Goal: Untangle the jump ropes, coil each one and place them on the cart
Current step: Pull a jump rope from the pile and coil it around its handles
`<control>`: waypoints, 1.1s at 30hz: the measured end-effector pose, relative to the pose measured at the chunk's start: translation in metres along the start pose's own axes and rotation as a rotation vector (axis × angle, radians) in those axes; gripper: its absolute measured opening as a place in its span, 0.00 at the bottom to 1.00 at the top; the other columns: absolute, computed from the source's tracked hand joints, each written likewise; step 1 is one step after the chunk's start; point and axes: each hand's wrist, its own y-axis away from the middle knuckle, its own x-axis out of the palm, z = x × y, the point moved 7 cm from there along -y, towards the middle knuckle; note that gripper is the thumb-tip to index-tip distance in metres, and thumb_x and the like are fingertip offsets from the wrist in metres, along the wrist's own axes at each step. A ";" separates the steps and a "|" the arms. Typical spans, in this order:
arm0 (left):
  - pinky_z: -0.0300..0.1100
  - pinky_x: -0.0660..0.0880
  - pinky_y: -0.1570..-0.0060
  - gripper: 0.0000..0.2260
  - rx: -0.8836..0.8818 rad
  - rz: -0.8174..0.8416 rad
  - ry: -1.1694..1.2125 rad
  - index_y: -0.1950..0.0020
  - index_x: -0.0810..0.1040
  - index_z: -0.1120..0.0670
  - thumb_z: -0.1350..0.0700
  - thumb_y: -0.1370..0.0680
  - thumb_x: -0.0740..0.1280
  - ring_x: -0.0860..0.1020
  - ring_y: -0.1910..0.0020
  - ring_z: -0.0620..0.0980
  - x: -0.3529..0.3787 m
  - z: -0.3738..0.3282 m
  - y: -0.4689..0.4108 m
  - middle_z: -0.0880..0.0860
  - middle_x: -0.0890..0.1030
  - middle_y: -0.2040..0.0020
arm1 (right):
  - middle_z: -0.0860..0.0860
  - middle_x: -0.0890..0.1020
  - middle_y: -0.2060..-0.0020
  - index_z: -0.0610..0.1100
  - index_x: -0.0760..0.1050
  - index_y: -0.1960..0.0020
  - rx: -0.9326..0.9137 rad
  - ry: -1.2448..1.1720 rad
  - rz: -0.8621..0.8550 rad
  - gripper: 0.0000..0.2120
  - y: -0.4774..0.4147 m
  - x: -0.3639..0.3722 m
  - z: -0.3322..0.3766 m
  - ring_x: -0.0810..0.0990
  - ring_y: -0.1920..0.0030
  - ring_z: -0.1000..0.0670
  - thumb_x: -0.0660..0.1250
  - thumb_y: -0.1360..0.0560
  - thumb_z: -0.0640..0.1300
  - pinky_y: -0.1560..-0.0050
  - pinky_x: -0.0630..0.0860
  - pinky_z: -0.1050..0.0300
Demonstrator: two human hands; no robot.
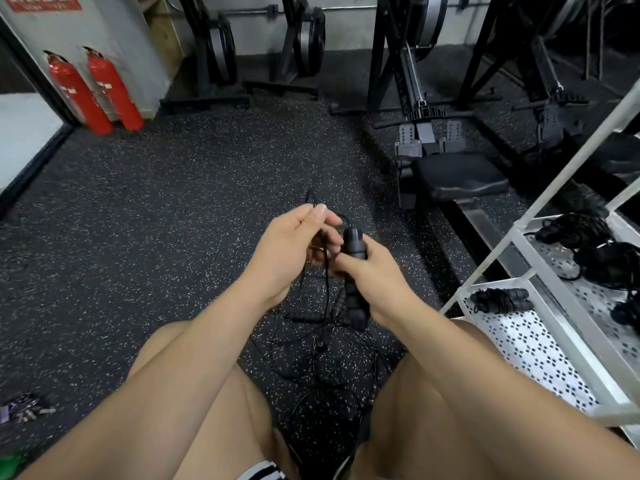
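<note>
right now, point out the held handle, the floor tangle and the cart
held handle (353, 238): head view, its top end
floor tangle (322, 347): head view, crossing cords
cart (526, 351): head view, bare lower shelf

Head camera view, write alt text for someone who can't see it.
A person's right hand grips a black jump-rope handle while the left hand pinches a thin cord, above tangled ropes on the speckled gym floor. Coiled ropes lie on a white cart at right.

Both my forearms reach forward, hands close together; left hand (294, 244) pinches cord (310, 197), right hand (375, 275) grips handle (353, 242).
</note>
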 end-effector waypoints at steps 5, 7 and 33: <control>0.47 0.77 0.53 0.16 -0.017 -0.059 0.056 0.43 0.84 0.56 0.49 0.10 0.60 0.82 0.56 0.47 -0.012 -0.012 -0.016 0.51 0.85 0.55 | 0.46 0.90 0.49 0.45 0.80 0.46 -0.008 0.070 0.071 0.17 0.014 0.014 -0.015 0.88 0.41 0.40 0.79 0.33 0.49 0.29 0.77 0.37; 0.46 0.76 0.53 0.16 -0.023 -0.088 0.071 0.43 0.84 0.55 0.49 0.11 0.60 0.82 0.56 0.46 -0.020 -0.012 -0.024 0.50 0.85 0.55 | 0.46 0.90 0.50 0.48 0.80 0.49 -0.028 0.131 0.069 0.14 0.016 0.015 -0.020 0.87 0.42 0.38 0.78 0.31 0.51 0.32 0.78 0.34; 0.51 0.76 0.30 0.25 -0.245 0.199 -0.062 0.39 0.84 0.58 0.44 0.10 0.53 0.86 0.39 0.53 0.025 0.071 0.038 0.54 0.89 0.43 | 0.35 0.88 0.48 0.38 0.77 0.43 -0.122 -0.299 -0.035 0.13 -0.004 -0.017 0.108 0.89 0.52 0.42 0.76 0.23 0.30 0.55 0.84 0.53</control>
